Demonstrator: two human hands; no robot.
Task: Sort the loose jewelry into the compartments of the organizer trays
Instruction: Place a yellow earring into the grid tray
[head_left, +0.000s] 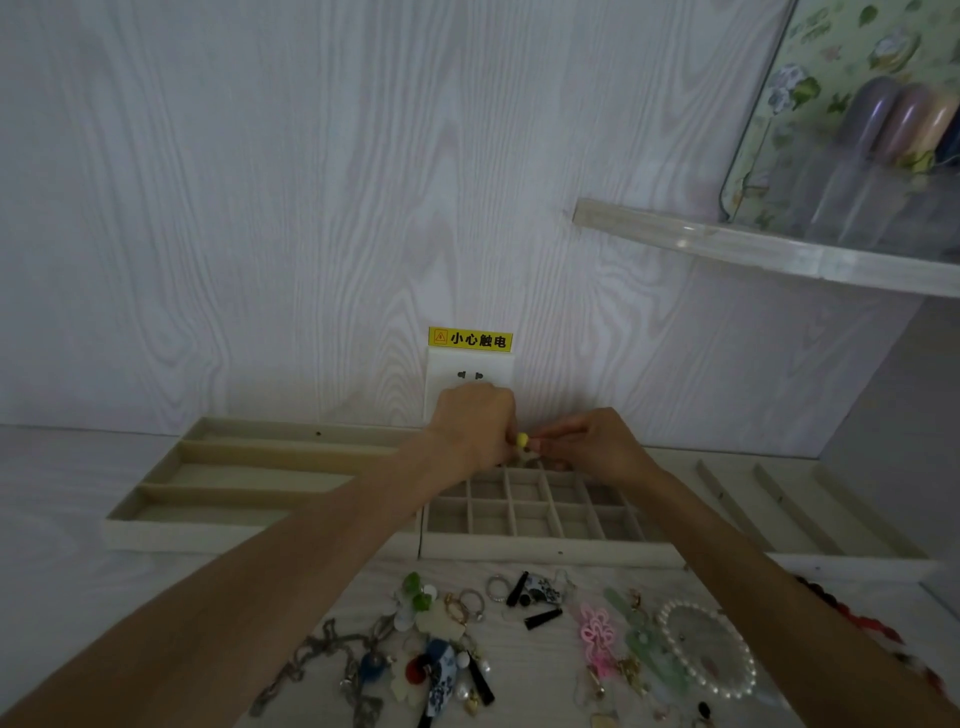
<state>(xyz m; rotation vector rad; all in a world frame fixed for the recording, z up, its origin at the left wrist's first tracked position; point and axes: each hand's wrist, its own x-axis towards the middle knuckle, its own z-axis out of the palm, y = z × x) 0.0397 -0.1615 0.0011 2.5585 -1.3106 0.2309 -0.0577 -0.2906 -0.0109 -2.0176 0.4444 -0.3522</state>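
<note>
Both hands meet over the far edge of the grid tray (550, 551), a beige organizer with many small square compartments. My left hand (470, 426) and my right hand (589, 441) pinch a small piece of jewelry with a yellow bead (522, 440) between their fingertips. A beige tray with long slots (171, 532) lies to the left. Loose jewelry lies near me on the table: a grey chain (322, 660), rings (467, 605), a pink ornament (597, 636), a pearl bracelet (709, 647), green and blue pieces.
A wall socket (470, 374) with a yellow warning label (470, 339) sits just behind my hands. Beige divider strips (779, 504) lie at the right. A clear shelf (753, 249) with bottles juts out at the upper right. Red beads (857, 618) lie by my right forearm.
</note>
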